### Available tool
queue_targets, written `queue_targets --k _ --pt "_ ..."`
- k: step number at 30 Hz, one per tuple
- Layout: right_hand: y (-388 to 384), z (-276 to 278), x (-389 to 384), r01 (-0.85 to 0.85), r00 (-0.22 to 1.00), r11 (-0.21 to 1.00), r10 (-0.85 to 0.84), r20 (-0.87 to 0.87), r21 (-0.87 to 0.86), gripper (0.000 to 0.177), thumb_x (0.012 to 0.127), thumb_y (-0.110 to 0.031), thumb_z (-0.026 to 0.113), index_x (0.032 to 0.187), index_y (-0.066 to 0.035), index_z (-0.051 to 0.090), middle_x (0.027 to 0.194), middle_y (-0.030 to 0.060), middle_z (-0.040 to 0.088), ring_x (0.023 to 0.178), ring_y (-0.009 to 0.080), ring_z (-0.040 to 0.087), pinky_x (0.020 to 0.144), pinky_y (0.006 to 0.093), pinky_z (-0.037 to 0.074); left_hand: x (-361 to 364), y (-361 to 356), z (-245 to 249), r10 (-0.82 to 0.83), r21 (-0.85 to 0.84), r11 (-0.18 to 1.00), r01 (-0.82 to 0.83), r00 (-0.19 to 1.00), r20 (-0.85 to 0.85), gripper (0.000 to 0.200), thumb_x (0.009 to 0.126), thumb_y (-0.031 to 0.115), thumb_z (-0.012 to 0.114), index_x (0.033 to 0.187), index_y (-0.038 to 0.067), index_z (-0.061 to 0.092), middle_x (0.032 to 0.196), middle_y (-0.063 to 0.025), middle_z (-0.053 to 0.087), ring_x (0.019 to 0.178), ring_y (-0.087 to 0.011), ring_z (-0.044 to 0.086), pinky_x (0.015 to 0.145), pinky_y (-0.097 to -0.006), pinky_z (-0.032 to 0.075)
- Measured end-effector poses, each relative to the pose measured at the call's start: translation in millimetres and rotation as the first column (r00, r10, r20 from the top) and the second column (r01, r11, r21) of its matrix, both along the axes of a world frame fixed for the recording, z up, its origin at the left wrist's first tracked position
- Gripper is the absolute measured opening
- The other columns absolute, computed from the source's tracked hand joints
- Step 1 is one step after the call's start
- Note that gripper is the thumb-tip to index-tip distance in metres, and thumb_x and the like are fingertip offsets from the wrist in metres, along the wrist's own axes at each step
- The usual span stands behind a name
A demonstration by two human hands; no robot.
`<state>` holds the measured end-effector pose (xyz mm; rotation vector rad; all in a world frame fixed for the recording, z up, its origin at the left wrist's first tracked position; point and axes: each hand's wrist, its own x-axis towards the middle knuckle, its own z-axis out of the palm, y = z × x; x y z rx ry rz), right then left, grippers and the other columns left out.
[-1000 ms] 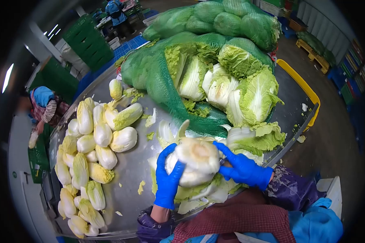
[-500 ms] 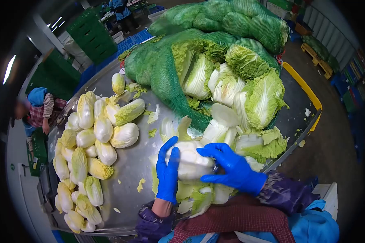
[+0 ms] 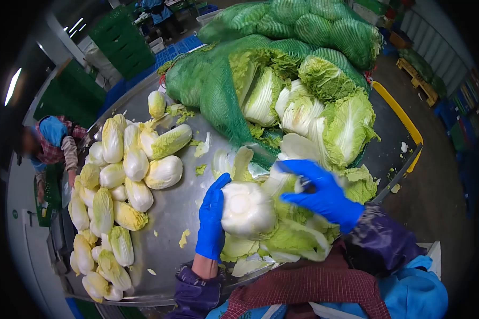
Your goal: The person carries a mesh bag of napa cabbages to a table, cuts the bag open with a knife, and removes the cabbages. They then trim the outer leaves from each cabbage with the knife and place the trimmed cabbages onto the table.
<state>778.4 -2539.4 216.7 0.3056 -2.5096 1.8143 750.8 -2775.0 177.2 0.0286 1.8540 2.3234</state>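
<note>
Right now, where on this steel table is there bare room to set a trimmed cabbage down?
Bare steel lies between the trimmed pile and your left hand, down to the near edge of the table, with only small scraps. A narrower strip runs beside the yellow rail. Crowded: under the net sack and around the cabbage you hold, where loose leaves lie.

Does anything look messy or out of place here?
Yellow-green leaf scraps lie scattered on the steel table beside the held white cabbage head, and the green mesh sack gapes open, leafy cabbages spilling out.
</note>
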Motion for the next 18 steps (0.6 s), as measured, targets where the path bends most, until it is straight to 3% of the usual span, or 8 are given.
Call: queue_targets --k 3,5,7,9,11,12,15,18 --pt "-38 -29 -21 -0.263 0.959 0.923 0.282 0.03 -0.28 0.064 0.068 -0.019 0.076 0.125 -0.014 0.048 0.119 0.0046 0.049 0.106 0.0176 0.049 0.089 0.032 0.042 1 3 -7 0.049 0.014 0.999 -0.05 0.999 0.011 0.042 0.093 0.031 0.043 0.124 0.002 0.045 0.118 -0.008 0.052 0.108 -0.0176 0.05 0.095 -0.0315 0.039" --pt "-39 -17 -29 -0.232 0.923 0.914 0.315 0.222 -0.334 0.067 0.063 -0.023 0.08 0.122 -0.012 0.05 0.117 0.0065 0.051 0.104 0.0186 0.05 0.089 0.0323 0.041 3 -1 -6 0.077 0.048 0.996 -0.077 0.997 0.001 0.04 0.095 0.026 0.042 0.125 0.002 0.045 0.121 -0.0083 0.05 0.108 -0.0177 0.049 0.095 -0.0305 0.038" --pt "-46 -13 -34 -0.286 0.927 0.951 0.305 0.217 -0.117 0.068 0.059 -0.03 0.082 0.116 -0.009 0.052 0.112 0.009 0.053 0.101 0.0193 0.052 0.087 0.0314 0.042 13 -4 -9 0.361 -0.106 0.922 -0.373 0.925 -0.117 0.04 0.096 0.026 0.037 0.129 0.002 0.04 0.124 -0.0082 0.047 0.11 -0.0168 0.047 0.095 -0.0298 0.038" --pt "-51 -5 -37 -0.328 0.927 0.944 0.314 0.206 0.038 0.065 0.058 -0.035 0.081 0.11 -0.007 0.054 0.104 0.0102 0.057 0.096 0.0214 0.056 0.082 0.0309 0.044 32 -6 -19 0.441 -0.17 0.865 -0.473 0.876 -0.194 0.055 0.092 0.041 0.041 0.132 0.003 0.035 0.13 -0.0113 0.039 0.12 -0.0206 0.039 0.1 -0.0346 0.032" --pt "-57 -6 -30 -0.321 0.936 0.94 0.295 0.191 0.118 0.064 0.059 -0.042 0.078 0.106 -0.006 0.055 0.097 0.01 0.06 0.09 0.0246 0.058 0.079 0.0321 0.045 61 4 -16 0.216 -0.4 0.729 -0.555 0.741 -0.636 0.077 0.082 0.049 0.055 0.135 0.002 0.026 0.136 -0.0146 0.031 0.126 -0.0266 0.031 0.104 -0.0392 0.025" --pt "-61 -12 -26 -0.29 0.957 0.936 0.281 0.073 0.199 0.059 0.061 -0.048 0.075 0.1 -0.008 0.056 0.09 0.0095 0.061 0.084 0.0269 0.059 0.075 0.0342 0.046 71 9 -10 0.091 -0.625 0.576 -0.527 0.801 -0.592 0.095 0.069 0.054 0.067 0.136 0.002 0.023 0.139 -0.0164 0.026 0.129 -0.0299 0.026 0.106 -0.0418 0.019" --pt "-71 -11 -13 -0.228 0.97 0.953 0.204 0.133 0.2 0.044 0.06 -0.038 0.079 0.088 -0.009 0.061 0.075 0.0044 0.058 0.069 0.0149 0.057 0.063 0.028 0.046 60 -2 -22 0.208 -0.418 0.751 -0.511 0.784 -0.585 0.097 0.064 0.044 0.075 0.135 0.001 0.025 0.139 -0.0148 0.024 0.129 -0.0288 0.022 0.107 -0.0407 0.019" --pt "-64 -30 17 -0.335 0.941 0.882 0.333 0.064 0.333 0.039 0.065 -0.043 0.074 0.083 -0.011 0.061 0.073 0.0049 0.059 0.065 0.0189 0.059 0.06 0.0293 0.047 43 -28 -34 0.291 -0.351 0.784 -0.512 0.803 -0.521 0.085 0.068 0.037 0.074 0.132 0.002 0.031 0.137 -0.0145 0.028 0.127 -0.028 0.027 0.106 -0.0396 0.021"
